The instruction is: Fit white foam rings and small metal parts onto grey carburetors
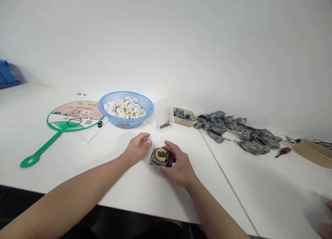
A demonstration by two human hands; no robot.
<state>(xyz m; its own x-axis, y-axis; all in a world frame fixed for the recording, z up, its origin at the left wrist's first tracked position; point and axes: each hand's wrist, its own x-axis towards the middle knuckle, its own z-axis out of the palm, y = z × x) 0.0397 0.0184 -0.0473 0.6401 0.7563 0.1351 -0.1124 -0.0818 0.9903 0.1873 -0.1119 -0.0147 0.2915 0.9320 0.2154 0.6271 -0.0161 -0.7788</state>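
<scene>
My right hand (180, 164) is closed around the right side of a grey metal carburetor body (153, 159), which sits low over the white table. A cream C-shaped float (161, 155) lies in its upward-facing bowl, beside small brass-coloured parts. Left of the carburetor and apart from it is my left hand (137, 149), its fingers curled in toward the thumb. Whatever those fingertips may pinch is too small to make out.
Behind my hands stand a blue basket (103, 111) of cream floats, a clear bin (164, 109) of small pins and a tan tray (178, 120). Carburetor bodies (220, 125) are heaped rightward, near a screwdriver (284, 151). A green-handled fan (44, 147) lies left. A person's blurred hand (325, 228) shows at lower right.
</scene>
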